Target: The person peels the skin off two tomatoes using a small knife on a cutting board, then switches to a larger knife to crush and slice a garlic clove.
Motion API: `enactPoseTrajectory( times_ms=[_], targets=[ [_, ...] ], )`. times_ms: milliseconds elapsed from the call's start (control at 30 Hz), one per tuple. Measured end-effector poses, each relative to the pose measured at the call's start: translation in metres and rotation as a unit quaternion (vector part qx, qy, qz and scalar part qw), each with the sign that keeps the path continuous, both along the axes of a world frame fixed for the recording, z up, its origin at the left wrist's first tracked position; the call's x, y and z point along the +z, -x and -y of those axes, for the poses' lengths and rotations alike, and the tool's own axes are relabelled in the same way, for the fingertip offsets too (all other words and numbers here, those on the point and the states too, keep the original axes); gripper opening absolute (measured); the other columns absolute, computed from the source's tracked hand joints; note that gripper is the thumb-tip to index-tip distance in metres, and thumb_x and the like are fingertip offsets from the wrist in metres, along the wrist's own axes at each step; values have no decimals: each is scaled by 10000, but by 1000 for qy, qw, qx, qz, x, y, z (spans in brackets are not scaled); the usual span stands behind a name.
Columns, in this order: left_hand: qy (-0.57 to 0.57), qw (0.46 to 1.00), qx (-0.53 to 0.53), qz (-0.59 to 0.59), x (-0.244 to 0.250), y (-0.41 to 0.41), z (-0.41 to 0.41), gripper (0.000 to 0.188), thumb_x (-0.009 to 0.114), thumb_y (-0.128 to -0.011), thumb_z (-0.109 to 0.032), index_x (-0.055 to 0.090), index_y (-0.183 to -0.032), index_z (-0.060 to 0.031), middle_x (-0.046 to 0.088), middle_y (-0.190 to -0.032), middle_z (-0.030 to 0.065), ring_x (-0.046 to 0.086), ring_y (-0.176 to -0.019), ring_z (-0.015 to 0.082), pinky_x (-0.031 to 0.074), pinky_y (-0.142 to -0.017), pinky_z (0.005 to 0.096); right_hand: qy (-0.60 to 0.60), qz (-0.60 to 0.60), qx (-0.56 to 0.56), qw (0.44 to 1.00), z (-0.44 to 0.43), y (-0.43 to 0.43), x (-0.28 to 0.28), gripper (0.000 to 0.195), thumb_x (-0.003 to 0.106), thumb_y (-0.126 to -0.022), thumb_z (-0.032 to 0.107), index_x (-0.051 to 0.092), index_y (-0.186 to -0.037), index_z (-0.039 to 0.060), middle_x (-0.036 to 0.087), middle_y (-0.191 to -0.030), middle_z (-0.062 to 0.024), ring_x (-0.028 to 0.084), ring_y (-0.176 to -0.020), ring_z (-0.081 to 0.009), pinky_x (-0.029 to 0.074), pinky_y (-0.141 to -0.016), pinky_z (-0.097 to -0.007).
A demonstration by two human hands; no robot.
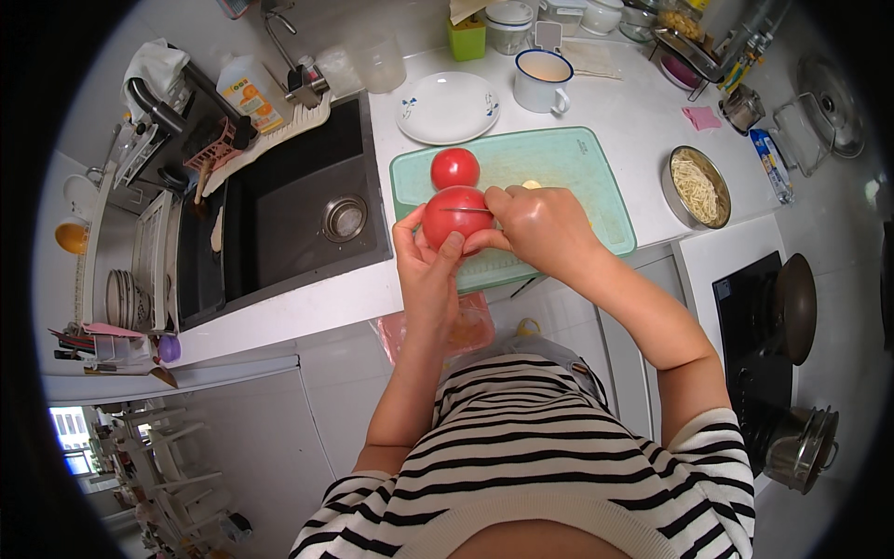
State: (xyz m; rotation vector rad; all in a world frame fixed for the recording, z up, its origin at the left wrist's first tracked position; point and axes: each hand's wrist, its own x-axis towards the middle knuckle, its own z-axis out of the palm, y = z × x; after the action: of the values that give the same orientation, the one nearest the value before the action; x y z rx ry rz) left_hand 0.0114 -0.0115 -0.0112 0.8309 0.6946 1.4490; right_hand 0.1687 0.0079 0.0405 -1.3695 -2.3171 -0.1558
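My left hand (427, 262) holds a large red tomato (447, 222) from its left and near sides, above the near left part of a green cutting board (587, 150). Against the tomato's top lies a thin metal blade (464, 209), whose other end disappears into my right hand (534, 223); its handle is hidden. The right thumb touches the tomato's right side. A second tomato (455, 168) rests on the board just beyond. Behind the right fingers shows part of a small pale yellow piece (531, 184). A white plate (448, 108) with blue flowers stands past the board's far edge.
A black sink (286, 223) lies left of the board. Behind it stand an enamel mug (543, 80) and a green container (466, 38). To the right are a metal bowl of pale strips (696, 187) and a black cooktop (744, 314) with a pan (796, 309).
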Motion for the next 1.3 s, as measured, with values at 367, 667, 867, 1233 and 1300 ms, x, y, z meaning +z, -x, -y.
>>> enactPoseTrajectory(
  times_ms=[367, 667, 867, 1233, 1300],
  targets=[
    [-41, 999, 4, -34, 2, 4, -5, 567, 669, -861, -96, 316, -1300, -36, 508, -1259, 193, 569, -1121, 272, 503, -921, 385, 99, -93, 7, 991, -4, -5, 10, 589, 748, -622, 557, 522, -729, 25, 562, -584, -103, 580, -541, -298, 459, -494, -362],
    [-30, 999, 11, -28, -2, 1, -7, 547, 653, -878, -112, 312, -1299, -35, 515, -1250, 194, 587, -1093, 278, 523, -888, 384, 18, -92, 12, 996, -2, -2, 3, 554, 717, -668, 541, 517, -723, 28, 544, -556, -99, 574, -520, -287, 449, -459, -358],
    [-21, 999, 13, -22, 1, 0, -9, 548, 665, -873, -131, 328, -1293, -33, 523, -1239, 192, 588, -1091, 278, 523, -888, 384, -26, -58, -7, 998, 0, 2, -6, 533, 727, -676, 519, 533, -761, 30, 560, -573, -95, 583, -528, -281, 459, -469, -355],
    [-45, 998, 19, -51, 1, 2, -13, 559, 681, -860, -131, 334, -1287, -29, 539, -1220, 188, 595, -1080, 274, 521, -888, 380, 74, -89, 11, 993, -8, -5, 8, 562, 743, -659, 532, 529, -756, 22, 557, -579, -91, 576, -522, -279, 450, -468, -355],
    [-34, 998, 22, -42, 2, 1, -12, 552, 677, -863, -130, 336, -1285, -27, 541, -1218, 187, 596, -1078, 274, 525, -881, 380, 51, -77, 11, 996, -6, -4, 7, 543, 732, -678, 528, 527, -746, 30, 547, -572, -82, 568, -511, -268, 448, -460, -350]
  ],
)
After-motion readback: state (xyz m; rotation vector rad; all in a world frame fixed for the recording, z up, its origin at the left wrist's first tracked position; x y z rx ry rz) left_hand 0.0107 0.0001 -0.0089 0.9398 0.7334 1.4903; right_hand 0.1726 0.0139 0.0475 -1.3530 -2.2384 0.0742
